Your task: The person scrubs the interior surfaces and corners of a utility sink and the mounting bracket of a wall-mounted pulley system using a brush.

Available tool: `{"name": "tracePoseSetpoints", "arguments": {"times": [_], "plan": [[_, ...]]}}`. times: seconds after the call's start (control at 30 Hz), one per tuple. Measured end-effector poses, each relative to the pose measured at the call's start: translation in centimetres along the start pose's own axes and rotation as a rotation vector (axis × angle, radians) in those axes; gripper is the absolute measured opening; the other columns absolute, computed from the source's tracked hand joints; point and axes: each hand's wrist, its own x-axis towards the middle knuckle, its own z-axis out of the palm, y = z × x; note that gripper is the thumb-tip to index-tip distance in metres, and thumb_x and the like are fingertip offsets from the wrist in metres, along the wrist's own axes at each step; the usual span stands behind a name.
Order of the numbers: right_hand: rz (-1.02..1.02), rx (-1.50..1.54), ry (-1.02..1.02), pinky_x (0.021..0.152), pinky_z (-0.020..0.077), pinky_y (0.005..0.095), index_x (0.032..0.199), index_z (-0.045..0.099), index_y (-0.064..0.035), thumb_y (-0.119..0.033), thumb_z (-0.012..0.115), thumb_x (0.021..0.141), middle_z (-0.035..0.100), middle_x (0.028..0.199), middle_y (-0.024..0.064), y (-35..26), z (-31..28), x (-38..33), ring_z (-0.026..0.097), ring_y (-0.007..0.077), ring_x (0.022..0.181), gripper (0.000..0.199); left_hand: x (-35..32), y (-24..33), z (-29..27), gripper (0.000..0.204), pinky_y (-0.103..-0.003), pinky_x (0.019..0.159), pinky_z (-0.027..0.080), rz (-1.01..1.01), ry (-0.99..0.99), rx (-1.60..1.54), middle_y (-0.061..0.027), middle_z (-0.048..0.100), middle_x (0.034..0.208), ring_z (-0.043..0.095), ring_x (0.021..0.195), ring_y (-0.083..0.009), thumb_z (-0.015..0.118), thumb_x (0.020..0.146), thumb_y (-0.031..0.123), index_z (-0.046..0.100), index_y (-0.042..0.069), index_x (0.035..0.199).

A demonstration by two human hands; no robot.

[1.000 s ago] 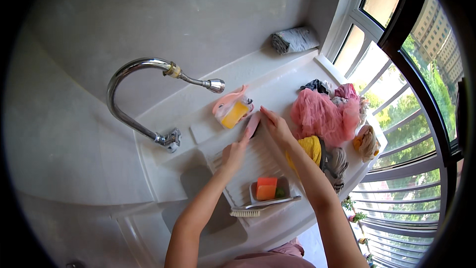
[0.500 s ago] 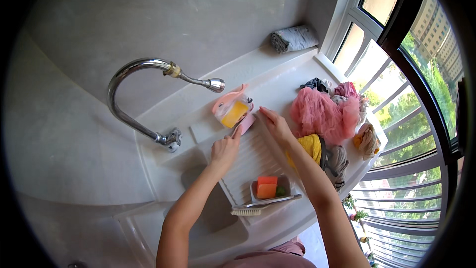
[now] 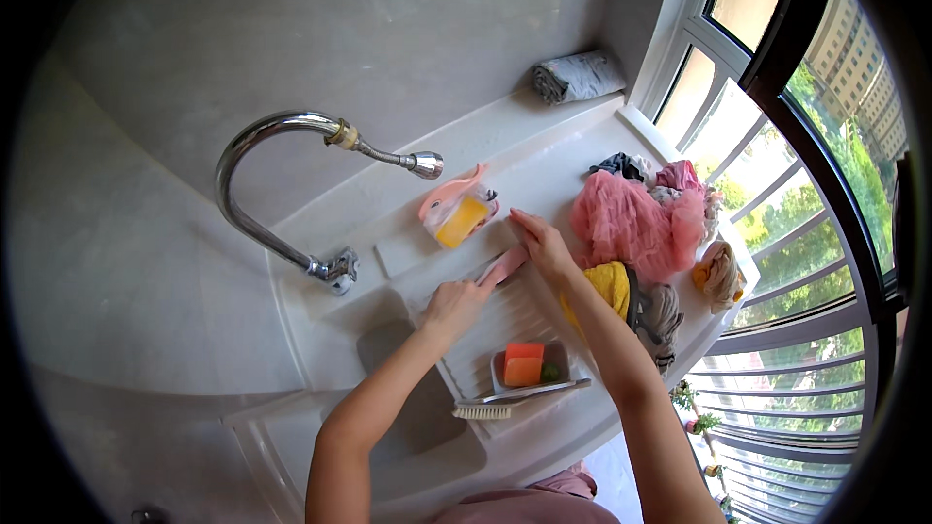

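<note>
My left hand (image 3: 454, 307) is closed around one end of a pink, flat, elongated tool (image 3: 505, 266), whose exact kind I cannot make out. The tool lies over the upper part of the white ribbed washboard (image 3: 476, 330) in the sink unit. Its far end comes close to my right hand (image 3: 540, 239); whether they touch is not clear. That right hand lies along the washboard's raised right edge, fingers stretched toward the upper left, with nothing visible in it. Just beyond the hands sits a clear and pink pouch (image 3: 458, 218) with a yellow block showing in it.
A grey soap tray (image 3: 554, 379) holds orange and green pieces; a white-bristled brush (image 3: 482, 412) lies beside it. Left are the basin (image 3: 408, 427) and curved chrome faucet (image 3: 229, 170). Right, pink tulle (image 3: 631, 223) and yellow cloth (image 3: 608, 289) lie heaped. A rolled grey cloth (image 3: 580, 76) sits behind.
My left hand and the pink tool have moved right and nearer to me, away from the pouch and toward my right hand. My right hand has hardly moved.
</note>
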Motion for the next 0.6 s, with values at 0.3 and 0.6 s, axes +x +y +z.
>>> {"name": "tracePoseSetpoints", "arguments": {"times": [0.3, 0.6], "plan": [[-0.189, -0.122, 0.077, 0.095, 0.0429, 0.0375, 0.117, 0.059, -0.0032, -0.005, 0.049, 0.09, 0.059, 0.117, 0.0195, -0.2, 0.1, -0.1, 0.054, 0.035, 0.112, 0.029, -12.5, -5.4, -0.2, 0.068, -0.037, 0.046, 0.052, -0.044, -0.14, 0.095, -0.0105, 0.06, 0.066, 0.063, 0.051, -0.0253, 0.053, 0.078, 0.006, 0.035, 0.022, 0.143], [-0.216, -0.248, 0.046, 0.098, 0.041, 0.038, 0.111, 0.062, -0.0004, -0.002, 0.048, 0.087, 0.058, 0.122, 0.0157, 1.3, 0.6, -0.2, 0.05, 0.0313, 0.118, 0.028, -2.9, 2.6, 1.0, 0.074, -0.04, 0.048, 0.053, 0.03, 0.042, -0.038, -0.0122, 0.061, 0.07, 0.065, 0.056, -0.0295, 0.052, 0.079, 0.005, 0.027, 0.026, 0.145]]}}
